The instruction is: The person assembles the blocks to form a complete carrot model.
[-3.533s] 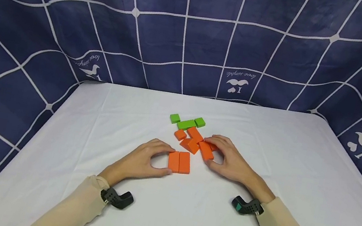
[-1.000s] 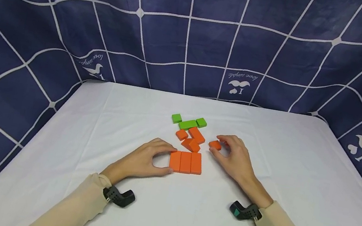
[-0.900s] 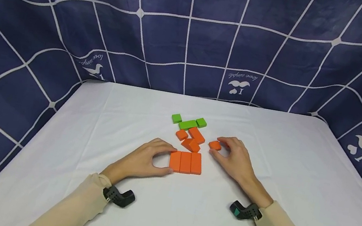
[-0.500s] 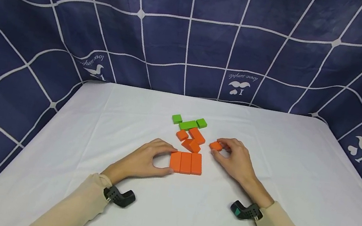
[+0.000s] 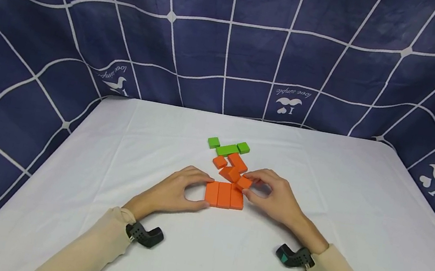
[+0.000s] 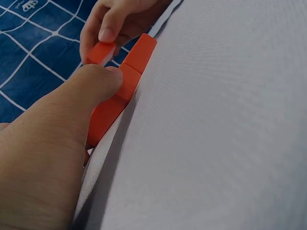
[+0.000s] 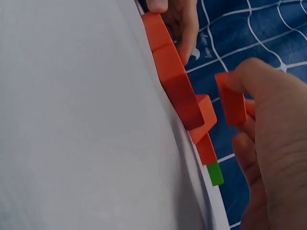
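Observation:
Three orange rectangular blocks (image 5: 224,195) lie side by side in a row on the white cloth. My left hand (image 5: 175,191) holds the leftmost block (image 5: 211,195) between thumb and fingers, at its near and far ends. Between thumb and fingertips my right hand (image 5: 276,198) pinches a small orange square block (image 5: 244,182). The right wrist view shows this small block (image 7: 231,99) lifted off the cloth. From the head, it covers the far corner of the row's rightmost block (image 5: 237,200).
Just behind the row lie an orange wedge-like piece (image 5: 230,173), another small orange block (image 5: 220,162) and an orange rectangular block (image 5: 237,162). Farther back are a green rectangular block (image 5: 227,150) and two green squares (image 5: 214,142). A blue checked curtain (image 5: 252,55) hangs behind the table.
A third block has joined the row since the earliest frame. My right hand has picked up the small orange block and brought it left, over the row's right end. My left hand stays put.

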A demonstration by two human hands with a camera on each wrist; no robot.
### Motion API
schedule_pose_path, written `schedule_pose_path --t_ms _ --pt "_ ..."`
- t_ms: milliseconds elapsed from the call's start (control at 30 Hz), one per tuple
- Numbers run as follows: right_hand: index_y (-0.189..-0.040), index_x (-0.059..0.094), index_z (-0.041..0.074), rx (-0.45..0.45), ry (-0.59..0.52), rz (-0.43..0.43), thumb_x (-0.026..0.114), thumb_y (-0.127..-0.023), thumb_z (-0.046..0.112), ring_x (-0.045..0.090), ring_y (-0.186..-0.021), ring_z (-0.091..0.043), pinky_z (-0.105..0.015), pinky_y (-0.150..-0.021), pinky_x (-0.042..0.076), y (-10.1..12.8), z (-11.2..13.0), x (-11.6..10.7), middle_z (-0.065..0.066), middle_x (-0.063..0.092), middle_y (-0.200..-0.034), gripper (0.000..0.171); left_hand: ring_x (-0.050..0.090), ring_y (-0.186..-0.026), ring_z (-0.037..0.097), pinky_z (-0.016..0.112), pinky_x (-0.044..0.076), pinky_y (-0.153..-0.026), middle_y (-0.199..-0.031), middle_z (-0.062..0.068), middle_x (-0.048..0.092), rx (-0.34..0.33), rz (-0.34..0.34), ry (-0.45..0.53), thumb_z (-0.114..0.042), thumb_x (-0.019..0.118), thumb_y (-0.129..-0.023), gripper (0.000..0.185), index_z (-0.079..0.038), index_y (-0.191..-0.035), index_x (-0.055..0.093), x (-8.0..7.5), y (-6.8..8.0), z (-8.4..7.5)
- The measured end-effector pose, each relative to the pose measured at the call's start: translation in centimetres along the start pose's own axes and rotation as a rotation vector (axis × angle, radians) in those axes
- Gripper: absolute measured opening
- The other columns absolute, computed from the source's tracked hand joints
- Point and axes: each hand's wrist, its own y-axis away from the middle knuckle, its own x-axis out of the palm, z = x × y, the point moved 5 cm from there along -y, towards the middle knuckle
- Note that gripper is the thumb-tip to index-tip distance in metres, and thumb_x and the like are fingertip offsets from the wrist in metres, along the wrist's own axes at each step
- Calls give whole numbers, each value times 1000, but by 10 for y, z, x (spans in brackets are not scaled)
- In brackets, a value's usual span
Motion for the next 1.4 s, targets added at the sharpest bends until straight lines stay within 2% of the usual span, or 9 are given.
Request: schedule_pose_path --t_ms 267,467,633,900,1133,1400 --pt "-112 69 24 -95 -120 119 78 -81 31 60 -91 -9 -27 -80 52 3 25 16 11 65 -106 33 49 -118 2 32 44 -103 -124 -14 58 3 -4 1 -54 69 -81 55 -28 -129 60 -1 -1 0" --pt "-111 68 25 -124 -140 186 77 -81 30 59 -91 -8 -24 -78 52 7 37 28 12 65 -106 32 48 -119 1 30 43 -105 -124 -14 57 -1 3 5 -52 70 -81 55 -28 -129 60 0 -1 0" --pt "-112 68 28 -140 -122 231 75 -83 34 58 -95 -5 -24 -81 51 10 42 37 14 65 -107 31 48 -119 1 31 43 -104 -124 -15 57 -2 5 2 -54 69 -81 56 -28 -129 59 0 -1 1" --pt "-113 68 29 -201 -56 257 74 -83 37 57 -107 -3 -30 -100 45 11 45 40 17 65 -110 31 49 -119 5 35 45 -103 -125 -12 58 1 3 6 -54 69 -81 56 -27 -129 59 -1 0 0" --pt "-111 70 25 -266 -20 265 75 -83 35 56 -108 -4 -28 -98 46 11 48 41 16 65 -109 31 50 -119 7 37 45 -103 -125 -11 58 -5 8 10 -54 69 -82 55 -27 -129 59 -1 0 -1" --pt "-112 70 25 -245 14 284 75 -83 36 55 -109 -4 -29 -99 46 11 47 42 16 64 -111 31 49 -119 5 36 45 -103 -125 -12 58 -2 3 8 -57 67 -81 56 -28 -129 59 -1 0 0"
